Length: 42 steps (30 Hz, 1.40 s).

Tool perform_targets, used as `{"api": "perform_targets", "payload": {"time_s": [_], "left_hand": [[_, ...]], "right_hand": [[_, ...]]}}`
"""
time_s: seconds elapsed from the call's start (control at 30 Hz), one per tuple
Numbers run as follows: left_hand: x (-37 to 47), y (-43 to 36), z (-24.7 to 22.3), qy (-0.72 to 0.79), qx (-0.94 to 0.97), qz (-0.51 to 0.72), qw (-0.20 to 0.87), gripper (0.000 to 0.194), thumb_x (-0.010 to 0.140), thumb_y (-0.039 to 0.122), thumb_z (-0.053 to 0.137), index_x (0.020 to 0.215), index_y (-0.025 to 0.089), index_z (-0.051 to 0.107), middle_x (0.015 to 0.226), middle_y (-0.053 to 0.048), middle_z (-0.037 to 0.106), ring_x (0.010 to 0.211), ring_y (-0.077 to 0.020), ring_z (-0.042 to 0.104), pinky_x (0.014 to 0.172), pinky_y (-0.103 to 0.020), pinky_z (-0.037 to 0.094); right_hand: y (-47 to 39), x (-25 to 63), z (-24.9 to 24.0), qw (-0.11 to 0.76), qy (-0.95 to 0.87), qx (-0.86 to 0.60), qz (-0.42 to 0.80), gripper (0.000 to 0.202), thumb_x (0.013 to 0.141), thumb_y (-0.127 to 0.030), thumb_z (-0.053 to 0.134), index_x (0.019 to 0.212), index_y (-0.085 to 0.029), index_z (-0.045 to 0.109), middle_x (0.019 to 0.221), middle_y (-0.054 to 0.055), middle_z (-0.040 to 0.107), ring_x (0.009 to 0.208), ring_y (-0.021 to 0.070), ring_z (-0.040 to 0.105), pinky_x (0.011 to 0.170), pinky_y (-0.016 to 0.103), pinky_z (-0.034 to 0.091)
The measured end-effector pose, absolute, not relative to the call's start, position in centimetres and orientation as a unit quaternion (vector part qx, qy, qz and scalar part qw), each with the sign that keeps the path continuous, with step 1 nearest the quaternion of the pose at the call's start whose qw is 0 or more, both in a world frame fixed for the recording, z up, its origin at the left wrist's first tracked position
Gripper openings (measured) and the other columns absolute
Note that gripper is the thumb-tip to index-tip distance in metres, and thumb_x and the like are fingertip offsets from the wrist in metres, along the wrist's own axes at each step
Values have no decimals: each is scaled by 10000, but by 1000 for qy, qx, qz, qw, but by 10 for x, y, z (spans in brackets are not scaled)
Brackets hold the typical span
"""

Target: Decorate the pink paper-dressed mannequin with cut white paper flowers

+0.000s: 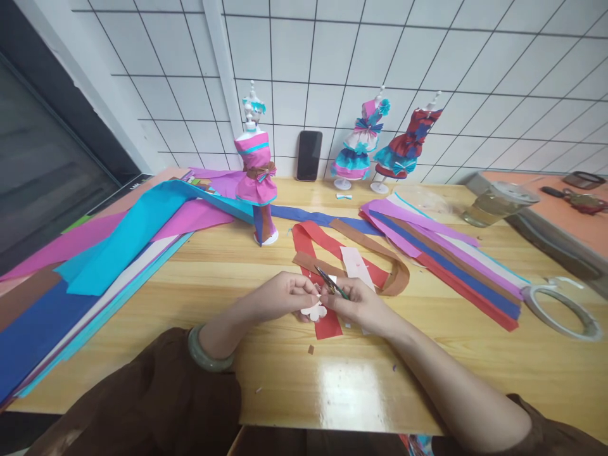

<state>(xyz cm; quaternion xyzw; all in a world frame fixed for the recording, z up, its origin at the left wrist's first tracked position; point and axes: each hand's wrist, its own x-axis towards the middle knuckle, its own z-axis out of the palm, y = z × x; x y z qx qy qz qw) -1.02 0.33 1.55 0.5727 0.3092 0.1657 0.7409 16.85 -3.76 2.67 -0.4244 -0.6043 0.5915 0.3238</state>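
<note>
My left hand point(289, 294) pinches a small white paper flower point(314, 312) with rounded petals, low over the table. Close against it, my right hand point(358, 306) is closed around a pair of scissors point(331, 280), whose dark blades point up and to the left. The fingertips of both hands meet at the flower's upper edge, and I cannot tell whether the right fingers also grip it. Beneath the hands lie a red paper strip point(327, 326), a brown strip point(396, 272) that curls to the right, and a pale pink strip point(357, 266).
Behind the hands stands a small dress form point(256, 168) in pink; two more dressed forms point(358, 142) point(409, 142) and a phone point(309, 156) are by the wall. Coloured strips lie left point(128, 234) and right point(446, 253). A tape roll point(563, 310) and a lidded cup point(496, 204) sit at right.
</note>
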Motion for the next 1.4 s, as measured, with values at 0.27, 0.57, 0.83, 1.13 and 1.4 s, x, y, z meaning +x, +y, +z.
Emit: {"api": "perform_targets", "payload": {"time_s": [0.27,0.57,0.83,1.13,1.4], "left_hand": [[-14,6,12,287,627,140,710,225,728,341,617,746,117,621,683,-34,619,619,-104,541,604,-222,401],[-12,5,21,292,540,301,730,205,721,314,649,742,114,614,709,-36,621,650,-109,537,643,-240,396],[-8,2,20,304,531,376,696,198,737,307,633,749,111,606,742,-66,656,697,-146,583,704,-284,425],[-4,-1,24,311,490,410,703,188,717,292,644,715,113,585,665,-39,633,603,-127,570,631,-269,436],[-4,-5,23,317,520,412,678,169,715,282,646,728,119,600,686,-28,626,629,-104,556,635,-231,434]], "right_hand": [[-37,170,20,305,-562,-411,650,293,783,-436,557,706,-156,517,478,-83,326,401,41,225,384,196,154],[-41,166,13,357,-600,-436,568,415,899,-497,287,635,-192,385,466,-66,342,408,72,304,402,215,244],[-47,158,14,363,-638,-431,524,392,927,-446,241,652,-195,365,523,-57,341,465,81,309,448,228,262],[-47,157,12,359,-646,-448,503,379,924,-441,250,656,-201,367,527,-54,338,473,91,325,455,234,276],[-48,157,5,367,-673,-478,427,302,923,-408,296,730,-198,396,595,-35,392,532,101,363,496,231,305]]}}
